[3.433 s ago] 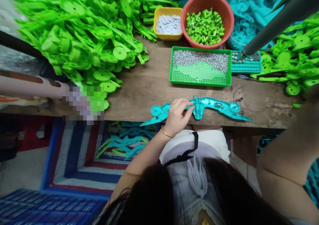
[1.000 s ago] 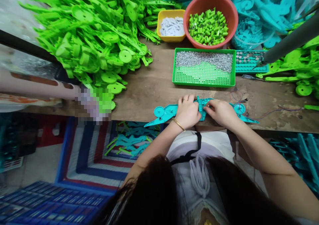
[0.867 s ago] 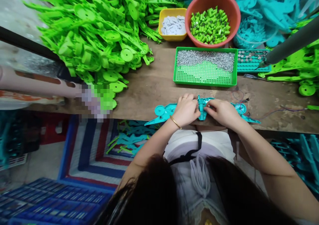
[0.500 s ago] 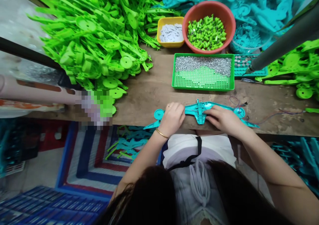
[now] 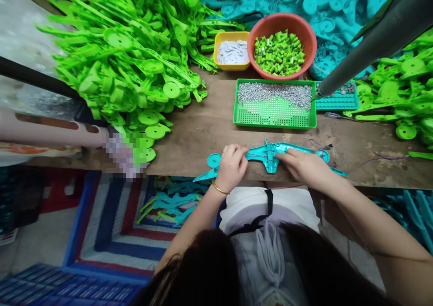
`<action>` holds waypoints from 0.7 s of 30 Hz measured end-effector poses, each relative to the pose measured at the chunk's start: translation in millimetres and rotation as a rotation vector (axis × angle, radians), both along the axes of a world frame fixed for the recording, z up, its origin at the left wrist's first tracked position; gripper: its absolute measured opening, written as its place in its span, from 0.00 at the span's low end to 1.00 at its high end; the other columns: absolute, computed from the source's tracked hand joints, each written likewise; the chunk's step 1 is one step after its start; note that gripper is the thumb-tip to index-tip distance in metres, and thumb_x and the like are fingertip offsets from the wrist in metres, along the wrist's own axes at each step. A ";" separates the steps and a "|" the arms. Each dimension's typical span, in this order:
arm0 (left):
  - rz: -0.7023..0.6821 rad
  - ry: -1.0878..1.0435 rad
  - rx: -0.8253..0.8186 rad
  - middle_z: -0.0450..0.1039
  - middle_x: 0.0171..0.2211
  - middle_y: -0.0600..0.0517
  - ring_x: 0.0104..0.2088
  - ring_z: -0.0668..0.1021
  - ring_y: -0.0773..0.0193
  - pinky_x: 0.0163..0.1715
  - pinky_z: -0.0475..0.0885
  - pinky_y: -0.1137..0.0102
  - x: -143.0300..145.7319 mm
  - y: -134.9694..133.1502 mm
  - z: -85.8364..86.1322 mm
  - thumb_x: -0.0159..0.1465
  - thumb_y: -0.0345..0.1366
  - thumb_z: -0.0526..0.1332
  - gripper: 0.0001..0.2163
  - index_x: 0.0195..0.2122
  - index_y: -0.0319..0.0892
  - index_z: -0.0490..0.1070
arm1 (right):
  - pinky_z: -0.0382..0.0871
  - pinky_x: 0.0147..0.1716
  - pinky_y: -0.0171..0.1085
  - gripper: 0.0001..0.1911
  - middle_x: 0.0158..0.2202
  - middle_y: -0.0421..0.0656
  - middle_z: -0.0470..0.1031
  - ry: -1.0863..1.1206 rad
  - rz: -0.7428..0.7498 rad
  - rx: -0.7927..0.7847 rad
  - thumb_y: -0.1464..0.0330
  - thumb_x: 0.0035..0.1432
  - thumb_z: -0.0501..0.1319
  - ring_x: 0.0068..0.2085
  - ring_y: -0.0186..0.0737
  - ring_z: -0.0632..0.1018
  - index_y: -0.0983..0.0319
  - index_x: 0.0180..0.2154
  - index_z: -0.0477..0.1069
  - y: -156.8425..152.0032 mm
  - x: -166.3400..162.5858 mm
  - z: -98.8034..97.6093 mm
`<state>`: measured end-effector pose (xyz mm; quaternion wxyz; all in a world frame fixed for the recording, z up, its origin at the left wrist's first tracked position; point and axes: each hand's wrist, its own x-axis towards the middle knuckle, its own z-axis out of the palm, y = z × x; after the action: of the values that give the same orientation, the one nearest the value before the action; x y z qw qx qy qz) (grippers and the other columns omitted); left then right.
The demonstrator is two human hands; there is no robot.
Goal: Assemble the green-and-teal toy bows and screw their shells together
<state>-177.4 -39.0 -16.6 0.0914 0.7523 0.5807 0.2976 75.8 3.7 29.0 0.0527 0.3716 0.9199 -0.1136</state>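
Note:
A long turquoise plastic shell [image 5: 270,161] lies along the table's front edge, its open, ribbed side up. My left hand [image 5: 232,165] is closed around its left arm, thumb and forefinger together near a thin red wire [image 5: 256,155] that runs along the shell towards the middle. The fingers of my right hand [image 5: 301,164] are pressed together at the shell's centre; what lies between their tips is hidden. Beyond my right hand, thin wires [image 5: 316,144] curl over the shell's right arm to a small dark end.
Behind the shell stands a green tray [image 5: 274,124] of small metal screws. Further back are a yellow box [image 5: 219,63] of pale pieces and a red bowl [image 5: 252,48] of green pieces. Green parts [image 5: 135,62] are heaped left. A dark pole [image 5: 365,44] slants in from the right.
The camera view has shifted slightly. A red wire now shows more plainly beside my left fingertips. My right fingers have moved a little at the shell's centre, and both hands stay on the shell.

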 end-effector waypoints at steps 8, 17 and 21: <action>0.181 -0.315 -0.014 0.73 0.35 0.50 0.38 0.77 0.64 0.39 0.74 0.68 -7.2 1.9 4.9 0.66 0.29 0.55 0.08 0.38 0.41 0.75 | 0.55 0.60 0.51 0.12 0.46 0.47 0.74 0.205 -0.152 0.500 0.73 0.63 0.56 0.49 0.45 0.71 0.59 0.46 0.73 2.4 -7.2 -20.2; 0.404 -0.487 -0.032 0.73 0.38 0.50 0.35 0.79 0.67 0.38 0.76 0.69 -12.6 2.4 7.9 0.65 0.34 0.58 0.09 0.40 0.41 0.77 | 0.66 0.52 0.54 0.31 0.50 0.57 0.70 0.239 -0.726 0.410 0.52 0.58 0.62 0.52 0.56 0.71 0.65 0.56 0.65 -58.3 58.2 -42.7; 0.442 -0.117 0.203 0.73 0.38 0.48 0.42 0.77 0.60 0.46 0.73 0.62 -54.2 -2.6 21.4 0.63 0.29 0.59 0.11 0.45 0.43 0.77 | 0.68 0.52 0.54 0.38 0.53 0.62 0.69 0.187 -0.818 0.317 0.48 0.58 0.59 0.55 0.59 0.71 0.70 0.60 0.62 -52.5 74.7 -46.2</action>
<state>-231.5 -41.6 4.9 -0.0184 0.5938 0.6921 0.4100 150.5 -48.8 -17.2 -0.1375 0.6966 0.7040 -0.0156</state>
